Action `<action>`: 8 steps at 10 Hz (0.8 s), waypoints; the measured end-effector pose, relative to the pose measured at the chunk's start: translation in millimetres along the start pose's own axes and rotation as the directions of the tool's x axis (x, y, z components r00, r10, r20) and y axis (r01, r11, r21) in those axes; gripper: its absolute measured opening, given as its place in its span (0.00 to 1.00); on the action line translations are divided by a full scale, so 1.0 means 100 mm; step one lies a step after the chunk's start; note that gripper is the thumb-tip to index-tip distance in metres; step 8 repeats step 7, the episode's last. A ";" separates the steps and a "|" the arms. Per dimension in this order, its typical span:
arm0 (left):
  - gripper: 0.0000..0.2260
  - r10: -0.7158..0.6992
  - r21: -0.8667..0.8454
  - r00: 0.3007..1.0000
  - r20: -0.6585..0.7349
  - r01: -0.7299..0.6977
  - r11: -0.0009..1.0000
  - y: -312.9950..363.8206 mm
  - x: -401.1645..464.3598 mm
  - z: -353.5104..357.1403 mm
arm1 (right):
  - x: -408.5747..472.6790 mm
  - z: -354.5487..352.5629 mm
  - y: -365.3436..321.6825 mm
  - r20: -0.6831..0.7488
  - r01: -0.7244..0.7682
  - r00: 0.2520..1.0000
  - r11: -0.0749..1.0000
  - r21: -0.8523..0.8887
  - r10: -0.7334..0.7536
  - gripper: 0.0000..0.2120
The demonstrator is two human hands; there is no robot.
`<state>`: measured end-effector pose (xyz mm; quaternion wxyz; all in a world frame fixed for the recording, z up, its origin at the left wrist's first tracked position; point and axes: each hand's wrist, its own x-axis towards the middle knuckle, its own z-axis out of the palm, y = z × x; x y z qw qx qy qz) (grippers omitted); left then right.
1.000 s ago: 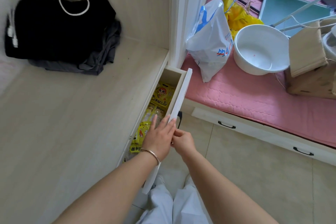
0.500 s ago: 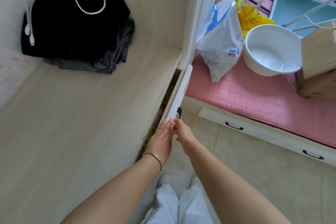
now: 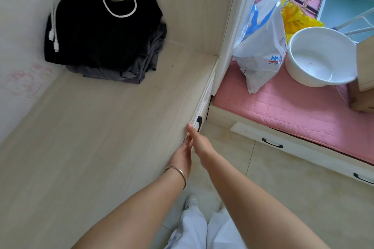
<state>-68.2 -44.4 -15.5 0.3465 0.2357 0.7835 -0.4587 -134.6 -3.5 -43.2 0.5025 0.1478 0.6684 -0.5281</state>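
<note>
Drawer point(image 3: 203, 103): shut since a second ago. It then stood out from the platform with yellow packets showing; its white front now lies flush under the platform edge and no contents can be seen.
Wooden platform point(image 3: 97, 131): the largest surface in the room. The drawer sits in its side face, facing the tiled floor.
Pink mattress point(image 3: 283, 119): on the far side of the white post and lower than the platform, with two further drawers beneath it (both closed).
Folded dark clothes point(image 3: 101, 34): stacked in the back corner against the wall, well apart from the drawer, judged to be put there to stay out of the way.
White plastic bag point(image 3: 261, 50): stands on the mattress near the post, just beside the basin.
White basin point(image 3: 321, 58): upright on the mattress and empty as far as can be seen.
Left hand point(image 3: 183, 153): fingers straight, laid flat along the drawer front, holding nothing. Judged to be a closing push.
Right hand point(image 3: 199, 143): fingers straight, lying against the left hand, gripping nothing.
White cable point(image 3: 119, 9): looped over the clothes, with its plugs hanging down the left side.
Black handle point(image 3: 199, 122): just beyond the right fingertips and untouched, since a push needs flat hands and not a grip.
</note>
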 end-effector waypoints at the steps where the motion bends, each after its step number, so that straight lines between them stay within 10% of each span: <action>1: 0.26 -0.041 -0.038 0.999 0.017 0.041 0.998 0.02 0.07 0.02 | 0.06 0.07 0.01 -0.065 0.032 0.997 0.999 -0.021 -0.033 0.22; 5: 0.25 -0.221 -0.424 0.963 -0.151 0.139 0.895 0.11 0.13 0.11 | 0.08 0.12 0.08 -0.145 0.133 0.976 0.973 -0.190 -0.161 0.24; 7: 0.25 -0.560 -0.879 0.790 -0.251 0.056 0.473 0.34 -0.06 0.14 | -0.18 -0.23 0.29 -0.138 0.179 0.964 0.939 -0.293 -0.226 0.14; 8: 0.25 -0.560 -0.879 0.790 -0.251 0.056 0.473 0.34 -0.06 0.14 | -0.18 -0.23 0.29 -0.138 0.179 0.964 0.939 -0.293 -0.226 0.14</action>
